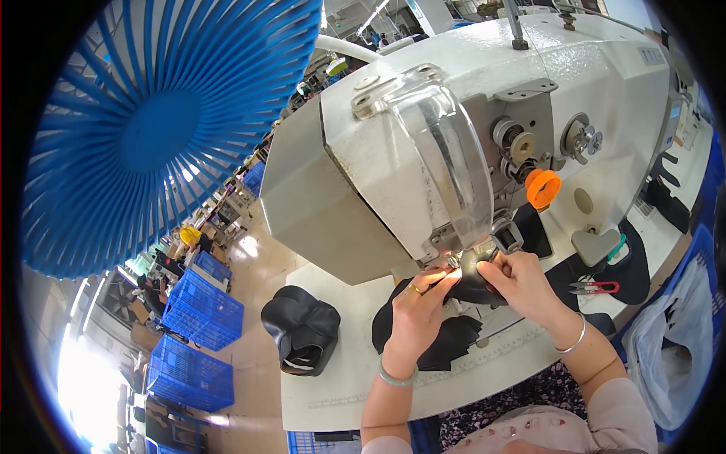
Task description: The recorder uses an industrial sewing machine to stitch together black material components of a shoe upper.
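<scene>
My left hand [417, 303] and right hand [522, 281] both pinch the black leather piece [473, 284] under the sewing machine [454, 144] needle area; more black pieces [439, 340] below on the white table [340, 378]; red snips [594, 287] just right.

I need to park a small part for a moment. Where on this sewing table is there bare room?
Bare white table lies between the black stack at the left edge and the left hand, down to the near edge. It is crowded under the sewing machine, where both hands pinch a black piece, and at right around the red snips.
</scene>
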Demonstrator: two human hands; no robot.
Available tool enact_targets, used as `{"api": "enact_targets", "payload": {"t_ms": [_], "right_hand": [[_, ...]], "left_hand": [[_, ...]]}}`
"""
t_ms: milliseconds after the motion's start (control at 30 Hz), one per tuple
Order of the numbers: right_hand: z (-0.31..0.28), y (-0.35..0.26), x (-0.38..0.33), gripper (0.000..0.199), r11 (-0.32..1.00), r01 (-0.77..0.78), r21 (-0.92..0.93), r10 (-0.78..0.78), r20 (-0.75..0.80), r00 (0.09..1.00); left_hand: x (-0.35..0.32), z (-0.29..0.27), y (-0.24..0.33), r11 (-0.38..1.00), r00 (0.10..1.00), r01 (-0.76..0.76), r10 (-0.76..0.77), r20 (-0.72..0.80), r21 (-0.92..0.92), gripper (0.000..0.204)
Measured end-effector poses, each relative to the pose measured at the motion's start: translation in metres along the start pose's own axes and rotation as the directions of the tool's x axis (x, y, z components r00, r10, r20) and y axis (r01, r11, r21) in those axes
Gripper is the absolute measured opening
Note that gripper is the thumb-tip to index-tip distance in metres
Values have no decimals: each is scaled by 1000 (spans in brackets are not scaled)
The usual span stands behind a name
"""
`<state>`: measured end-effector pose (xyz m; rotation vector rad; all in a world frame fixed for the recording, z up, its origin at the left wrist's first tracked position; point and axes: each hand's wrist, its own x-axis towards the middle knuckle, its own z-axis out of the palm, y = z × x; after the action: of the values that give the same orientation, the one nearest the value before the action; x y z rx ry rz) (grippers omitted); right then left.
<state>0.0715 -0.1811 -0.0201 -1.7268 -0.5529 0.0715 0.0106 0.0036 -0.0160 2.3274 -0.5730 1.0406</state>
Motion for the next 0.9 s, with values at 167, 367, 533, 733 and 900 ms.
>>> {"api": "enact_targets", "payload": {"t_ms": [167, 367, 533, 733, 900], "right_hand": [[7, 0, -9, 25, 982, 182, -53, -188, -159, 969], [7, 13, -4, 27, 987, 131, 91, -125, -70, 990], [9, 6, -4, 26, 988, 128, 87, -122, -65, 990], [13, 4, -2, 26, 991, 136, 11, -135, -74, 988], [0, -9, 7, 29, 995, 79, -53, -80, -22, 997]], "left_hand": [[-1, -2, 1, 999, 999, -44, 44, -17, 21, 29], [0, 7, 5, 991, 992, 74, -84, -90, -113, 26], [2, 6, 5, 999, 996, 12, -15, -83, -43, 27], [1, 4, 2, 1000, 998, -21, 20, -59, -14, 37], [1, 5, -2, 993, 991, -113, 116, -67, 45, 38]]}}
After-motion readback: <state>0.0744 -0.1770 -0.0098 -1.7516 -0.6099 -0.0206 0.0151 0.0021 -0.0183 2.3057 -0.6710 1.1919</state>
